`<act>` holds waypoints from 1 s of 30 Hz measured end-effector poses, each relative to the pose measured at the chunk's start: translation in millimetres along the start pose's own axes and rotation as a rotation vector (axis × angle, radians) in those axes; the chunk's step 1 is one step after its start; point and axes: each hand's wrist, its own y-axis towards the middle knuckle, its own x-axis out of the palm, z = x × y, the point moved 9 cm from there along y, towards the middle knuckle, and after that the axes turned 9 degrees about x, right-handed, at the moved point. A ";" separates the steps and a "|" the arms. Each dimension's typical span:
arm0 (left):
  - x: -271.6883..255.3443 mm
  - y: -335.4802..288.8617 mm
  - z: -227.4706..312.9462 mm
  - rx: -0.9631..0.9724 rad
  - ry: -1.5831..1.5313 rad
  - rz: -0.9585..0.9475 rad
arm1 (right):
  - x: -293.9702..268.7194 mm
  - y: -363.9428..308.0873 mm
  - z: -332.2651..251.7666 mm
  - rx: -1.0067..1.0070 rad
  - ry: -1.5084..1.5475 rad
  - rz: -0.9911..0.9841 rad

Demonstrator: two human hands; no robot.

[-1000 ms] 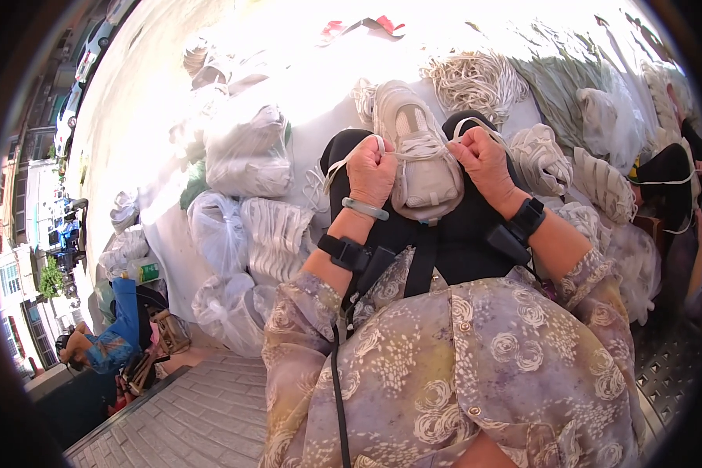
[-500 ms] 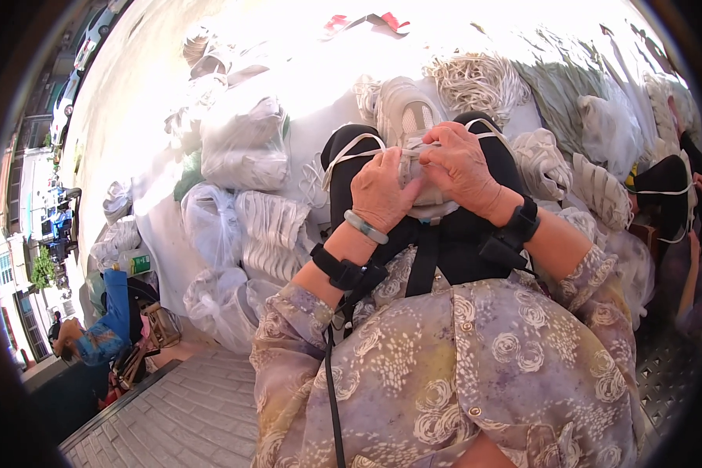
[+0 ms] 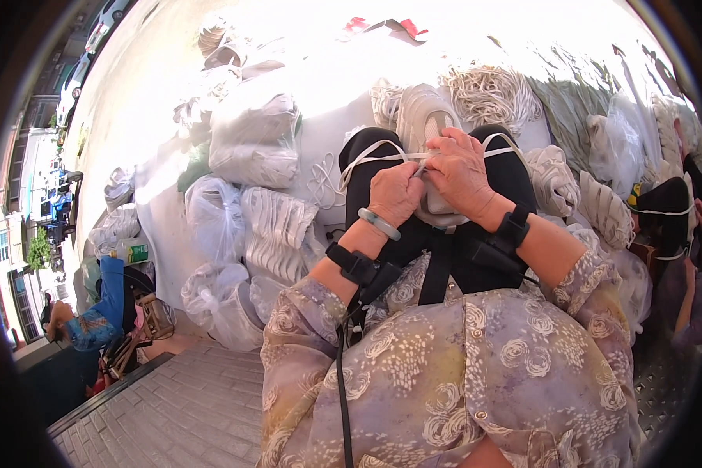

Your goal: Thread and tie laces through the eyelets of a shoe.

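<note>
A pale white-grey sneaker rests between my knees, toe pointing away from me. Over its lacing area, my left hand is closed, thumb and forefinger pinching a white shoelace. Right beside it, my right hand bends over the shoe with its fingertips pinched on the lace at the eyelets. The two hands' fingertips nearly touch, and the exact lace crossing is hidden beneath them. White bands loop over both black-clad knees at either side of the shoe.
Beyond the shoe lies a tangled heap of white laces. Clear bags of pale shoe parts and stacked shoe uppers stand at left. More uppers lie at right, near another person's knee. A person in blue is at far left.
The left fingers have closed into a tighter pinch and shifted slightly down toward me. My right hand stays at the eyelets. The whole view has swung a little, moving the scene rightward.
</note>
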 end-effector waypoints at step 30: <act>41.3 25.6 59.8 0.058 -0.235 -0.425 | -80.5 -39.2 13.9 -0.116 0.037 0.050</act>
